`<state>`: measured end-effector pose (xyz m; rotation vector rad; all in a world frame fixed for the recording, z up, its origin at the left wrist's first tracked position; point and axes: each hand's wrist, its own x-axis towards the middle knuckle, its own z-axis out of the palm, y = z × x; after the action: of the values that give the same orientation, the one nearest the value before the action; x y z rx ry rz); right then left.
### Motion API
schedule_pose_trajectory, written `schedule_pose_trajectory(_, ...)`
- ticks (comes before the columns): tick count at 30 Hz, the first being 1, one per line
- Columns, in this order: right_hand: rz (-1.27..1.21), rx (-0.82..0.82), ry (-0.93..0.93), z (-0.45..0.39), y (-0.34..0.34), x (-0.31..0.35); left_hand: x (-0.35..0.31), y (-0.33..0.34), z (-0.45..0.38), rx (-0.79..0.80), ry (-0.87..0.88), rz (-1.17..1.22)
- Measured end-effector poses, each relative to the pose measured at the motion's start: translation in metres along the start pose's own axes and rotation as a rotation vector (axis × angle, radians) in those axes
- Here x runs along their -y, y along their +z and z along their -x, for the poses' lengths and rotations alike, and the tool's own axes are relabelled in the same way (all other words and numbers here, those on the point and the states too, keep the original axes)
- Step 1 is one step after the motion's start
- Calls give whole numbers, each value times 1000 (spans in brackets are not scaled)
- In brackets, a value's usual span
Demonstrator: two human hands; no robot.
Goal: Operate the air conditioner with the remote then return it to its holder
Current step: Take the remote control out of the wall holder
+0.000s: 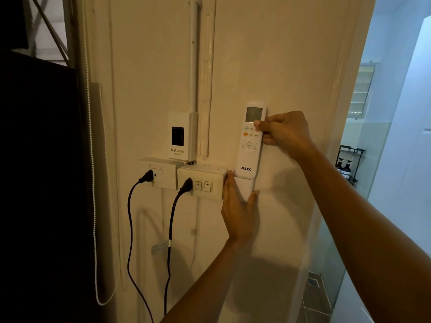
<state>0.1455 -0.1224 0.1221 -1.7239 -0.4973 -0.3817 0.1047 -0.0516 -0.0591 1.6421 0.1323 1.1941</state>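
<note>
Our right hand (283, 134) grips the white remote (250, 142) upright against the wall, its foot at the holder (247, 188); our left hand (238, 207) lies open, cupping the holder, just beside the switch box (201, 181) with its black plug (186, 185)

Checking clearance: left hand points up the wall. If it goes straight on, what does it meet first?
Likely the remote: its bottom end sits just above the left hand, whose fingers already flank the holder. Depth unclear.

Right hand (285, 134) fingers pinched closed, left hand (238, 210) flat, fingers spread
</note>
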Motion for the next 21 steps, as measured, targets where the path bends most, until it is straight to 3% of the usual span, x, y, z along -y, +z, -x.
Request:
schedule_pose_trajectory(7,-13,33,25,3,-11,-2,-3,-14,-10,117,34,-70)
schedule_pose_trajectory(10,-48,45,50,5,-14,-6,-9,-29,-19,170,17,5)
schedule_pose_trajectory(21,27,223,32,33,-6,-22,-51,-55,-46,322,16,30)
